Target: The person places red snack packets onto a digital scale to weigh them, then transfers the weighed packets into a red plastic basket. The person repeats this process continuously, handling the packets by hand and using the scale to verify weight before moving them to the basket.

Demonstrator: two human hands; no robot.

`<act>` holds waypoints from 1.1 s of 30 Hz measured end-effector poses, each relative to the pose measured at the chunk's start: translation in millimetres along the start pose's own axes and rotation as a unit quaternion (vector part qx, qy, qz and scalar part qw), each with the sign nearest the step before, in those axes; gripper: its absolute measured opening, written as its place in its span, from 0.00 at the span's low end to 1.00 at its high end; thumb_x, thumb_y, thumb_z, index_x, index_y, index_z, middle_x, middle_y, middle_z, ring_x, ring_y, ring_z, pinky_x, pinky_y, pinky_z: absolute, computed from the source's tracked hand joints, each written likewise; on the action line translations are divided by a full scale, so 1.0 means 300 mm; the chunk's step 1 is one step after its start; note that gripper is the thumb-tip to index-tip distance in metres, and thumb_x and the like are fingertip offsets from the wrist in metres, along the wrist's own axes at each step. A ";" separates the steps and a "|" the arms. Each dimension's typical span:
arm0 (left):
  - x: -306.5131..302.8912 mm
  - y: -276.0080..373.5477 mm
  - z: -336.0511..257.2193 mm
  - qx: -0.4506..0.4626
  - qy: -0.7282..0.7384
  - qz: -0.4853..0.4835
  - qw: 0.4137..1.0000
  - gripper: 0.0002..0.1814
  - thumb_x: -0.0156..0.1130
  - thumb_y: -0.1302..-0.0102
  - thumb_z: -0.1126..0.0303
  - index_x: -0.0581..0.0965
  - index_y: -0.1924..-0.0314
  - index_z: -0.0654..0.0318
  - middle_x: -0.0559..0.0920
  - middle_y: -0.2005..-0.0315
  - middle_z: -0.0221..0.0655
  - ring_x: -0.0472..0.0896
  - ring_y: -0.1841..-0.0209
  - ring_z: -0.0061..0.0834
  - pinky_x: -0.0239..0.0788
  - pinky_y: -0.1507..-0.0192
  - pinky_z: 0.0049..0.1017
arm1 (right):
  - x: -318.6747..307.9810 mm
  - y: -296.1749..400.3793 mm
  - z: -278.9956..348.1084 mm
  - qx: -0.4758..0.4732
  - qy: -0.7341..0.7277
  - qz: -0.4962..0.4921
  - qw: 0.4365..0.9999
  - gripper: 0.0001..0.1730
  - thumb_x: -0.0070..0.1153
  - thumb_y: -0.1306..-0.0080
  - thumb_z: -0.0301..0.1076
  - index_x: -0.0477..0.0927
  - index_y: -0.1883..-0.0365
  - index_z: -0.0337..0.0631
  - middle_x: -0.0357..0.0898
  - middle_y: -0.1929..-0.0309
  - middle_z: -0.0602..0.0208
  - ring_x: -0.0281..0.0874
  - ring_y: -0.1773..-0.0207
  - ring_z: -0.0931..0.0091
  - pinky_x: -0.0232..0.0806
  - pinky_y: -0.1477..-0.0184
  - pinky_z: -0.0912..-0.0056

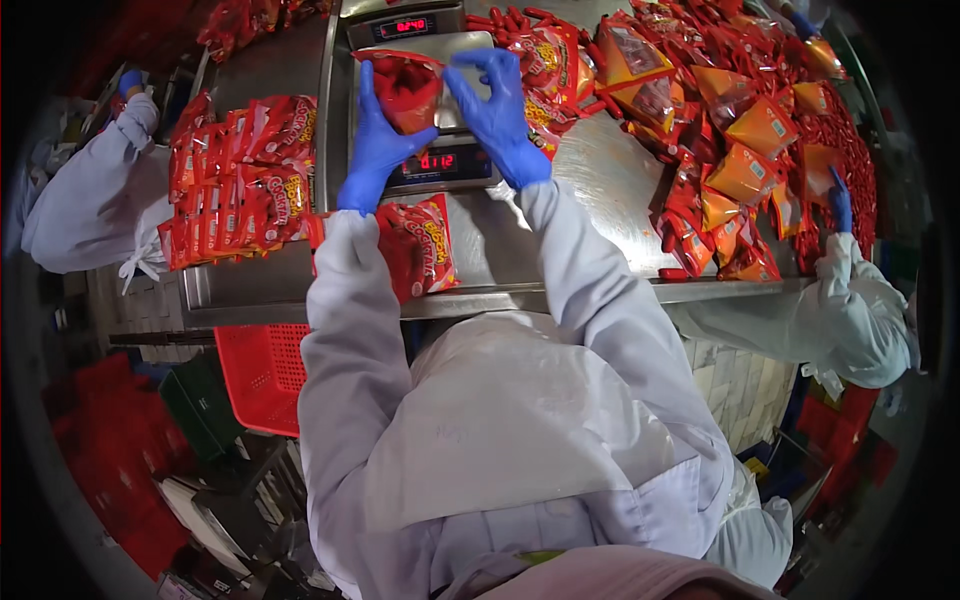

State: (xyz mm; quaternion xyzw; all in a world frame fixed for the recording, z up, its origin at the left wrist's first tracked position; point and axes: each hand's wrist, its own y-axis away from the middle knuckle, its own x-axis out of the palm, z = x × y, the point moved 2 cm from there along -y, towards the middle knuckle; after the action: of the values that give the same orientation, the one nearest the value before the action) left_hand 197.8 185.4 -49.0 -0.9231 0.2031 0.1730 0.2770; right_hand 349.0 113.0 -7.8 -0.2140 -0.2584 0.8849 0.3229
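Observation:
An open red plastic bag (409,94) of small red sausages sits on the steel pan of a digital bench scale (442,163) with a lit display. My left hand (379,142), in a blue glove, cups the bag, fingers along its left side and thumb across its lower end. On the other side, my right hand (495,112), also gloved, is beside the bag's right edge with its fingers apart. I see nothing in it. A filled printed bag (416,247) lies on the steel table below the scale, partly behind my left forearm.
Filled bags (251,172) stand in rows at left. Loose red sausages (851,180) and orange-red bags (750,150) heap at right. A second scale (405,28) stands beyond. Co-workers' sleeves (97,187) show at both sides. A red crate (262,375) sits below the steel table's edge (495,296).

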 end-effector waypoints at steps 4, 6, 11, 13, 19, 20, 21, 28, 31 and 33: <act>0.038 -0.076 0.043 0.040 -0.021 0.018 0.999 0.56 0.77 0.64 0.71 0.57 0.33 0.58 0.66 0.43 0.43 0.65 0.38 0.42 0.60 0.37 0.36 | 0.180 -0.007 -0.081 0.143 -0.181 0.091 0.969 0.23 0.58 0.41 0.38 0.72 0.47 0.43 0.69 0.45 0.53 0.67 0.40 0.59 0.62 0.40 0.62; 0.045 -0.079 -0.027 0.095 -0.003 -0.044 0.994 0.51 0.74 0.62 0.75 0.61 0.34 0.50 0.66 0.46 0.43 0.66 0.41 0.42 0.62 0.39 0.34 | 0.174 -0.005 -0.095 0.029 -0.132 0.083 0.987 0.23 0.56 0.40 0.37 0.71 0.46 0.43 0.67 0.42 0.53 0.64 0.38 0.59 0.59 0.37 0.62; 0.059 -0.018 0.006 0.052 -0.101 -0.014 0.993 0.50 0.76 0.61 0.70 0.60 0.35 0.51 0.55 0.38 0.46 0.60 0.36 0.46 0.58 0.37 0.37 | -0.045 0.006 -0.130 0.134 -0.130 0.251 0.950 0.29 0.59 0.37 0.44 0.67 0.41 0.43 0.67 0.42 0.56 0.66 0.39 0.64 0.62 0.39 0.64; 0.006 0.016 0.001 0.067 -0.134 -0.042 0.988 0.52 0.78 0.61 0.66 0.59 0.35 0.54 0.54 0.37 0.47 0.57 0.35 0.46 0.58 0.36 0.38 | -0.324 -0.036 -0.068 0.185 -0.012 0.215 0.959 0.31 0.58 0.36 0.46 0.67 0.40 0.41 0.73 0.49 0.61 0.78 0.54 0.71 0.72 0.54 0.69; -0.210 0.013 -0.111 0.105 -0.056 -0.065 0.991 0.57 0.81 0.60 0.61 0.54 0.34 0.61 0.48 0.35 0.44 0.51 0.32 0.41 0.57 0.35 0.39 | -1.480 0.049 -0.451 0.224 0.478 -0.006 0.850 0.40 0.61 0.43 0.57 0.70 0.41 0.35 0.77 0.51 0.52 0.78 0.51 0.63 0.67 0.49 0.64; -0.233 0.012 -0.140 0.111 -0.078 -0.083 0.987 0.55 0.80 0.58 0.64 0.54 0.34 0.60 0.49 0.35 0.41 0.59 0.36 0.38 0.62 0.37 0.36 | -1.542 0.088 -0.503 0.272 0.457 0.036 0.846 0.42 0.62 0.45 0.59 0.71 0.42 0.34 0.78 0.51 0.50 0.78 0.51 0.62 0.66 0.48 0.63; -0.257 0.011 -0.155 0.090 -0.065 -0.081 0.991 0.54 0.80 0.57 0.66 0.55 0.34 0.59 0.49 0.36 0.41 0.63 0.38 0.37 0.64 0.39 0.35 | -1.560 0.089 -0.529 0.317 0.444 0.093 0.833 0.40 0.62 0.44 0.59 0.74 0.45 0.35 0.79 0.52 0.50 0.80 0.54 0.65 0.68 0.51 0.64; -0.241 0.003 -0.290 0.083 0.010 -0.051 0.995 0.24 0.65 0.43 0.78 0.74 0.46 0.55 0.67 0.43 0.34 0.77 0.64 0.17 0.73 0.60 0.19 | -1.076 0.254 -0.271 0.216 0.215 -0.011 0.952 0.16 0.60 0.36 0.40 0.79 0.57 0.37 0.73 0.74 0.67 0.65 0.72 0.81 0.62 0.68 0.72; -0.174 -0.039 -0.307 0.116 0.013 0.012 0.993 0.25 0.66 0.44 0.77 0.74 0.46 0.53 0.67 0.42 0.33 0.77 0.64 0.15 0.72 0.64 0.19 | -0.887 0.417 -0.312 0.216 0.207 0.107 0.948 0.14 0.58 0.35 0.38 0.79 0.57 0.37 0.74 0.73 0.66 0.67 0.71 0.79 0.64 0.67 0.73; -0.135 -0.050 -0.303 0.068 0.030 0.036 0.997 0.22 0.66 0.43 0.73 0.74 0.47 0.54 0.69 0.44 0.33 0.77 0.65 0.16 0.72 0.65 0.20 | -0.778 0.473 -0.304 0.267 0.183 0.221 0.920 0.14 0.57 0.35 0.37 0.79 0.55 0.38 0.78 0.68 0.62 0.74 0.68 0.76 0.67 0.62 0.72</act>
State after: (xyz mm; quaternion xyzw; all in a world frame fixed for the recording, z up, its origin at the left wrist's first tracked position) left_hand 188.8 155.4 46.6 -0.8987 0.2563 0.1408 0.3268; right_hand 496.6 -110.4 -113.6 -0.3304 0.1047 0.9152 0.2056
